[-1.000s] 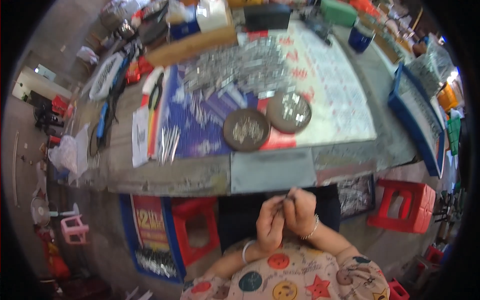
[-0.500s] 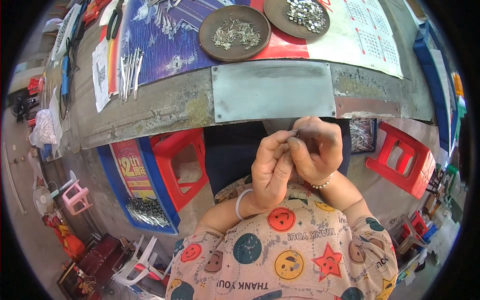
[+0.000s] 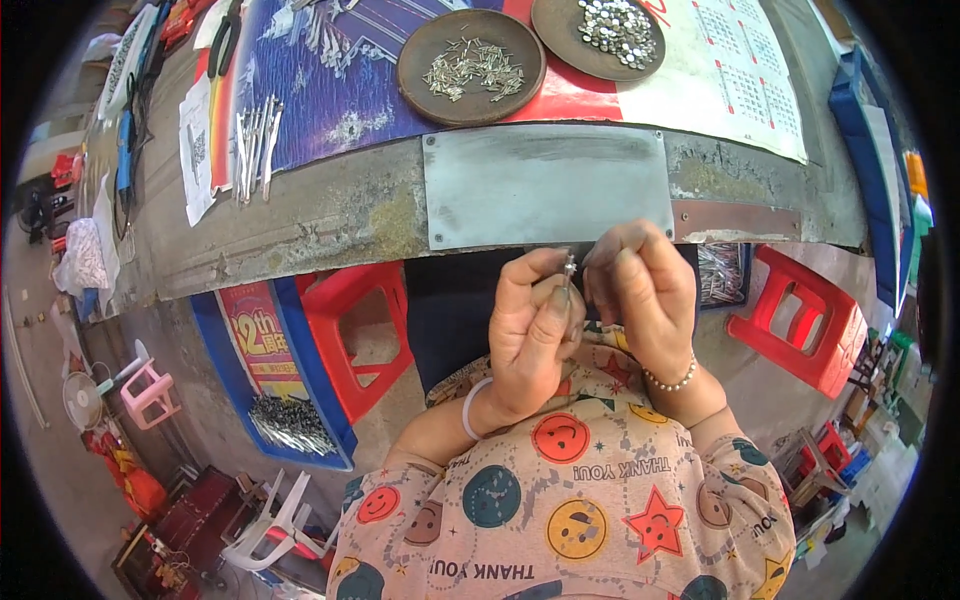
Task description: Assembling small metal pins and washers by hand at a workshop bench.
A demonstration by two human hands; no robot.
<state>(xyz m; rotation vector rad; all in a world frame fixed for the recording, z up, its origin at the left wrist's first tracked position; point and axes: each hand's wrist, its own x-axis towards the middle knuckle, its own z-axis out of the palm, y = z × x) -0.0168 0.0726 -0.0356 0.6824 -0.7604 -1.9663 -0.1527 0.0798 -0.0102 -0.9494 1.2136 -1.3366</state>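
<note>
Worn grey table [image 3: 330,222]: printed sheet [image 3: 578,96], metal plate [image 3: 548,187].

the slim piece [image 3: 567,280] in the left hand [image 3: 530,345] looks like shiny metal. the tabletop [image 3: 320,240] is rough and pitted, the plate [image 3: 545,190] along its edge smooth, dull metal with dark smudges. the round dishes [image 3: 414,78] are matt brown, the pins [image 3: 470,78] and discs [image 3: 614,32] in them glinting like polished metal. the red stools [image 3: 838,345] are smooth plastic, the shirt [image 3: 620,480] matt printed cloth, the calendar sheet [image 3: 690,100] smooth-looking paper.

the slim piece [image 3: 568,272] seems silvery, the dishes [image 3: 415,75] brown, the beige shirt [image 3: 535,485] patterned with multicoloured smiley faces [image 3: 577,528].
</note>
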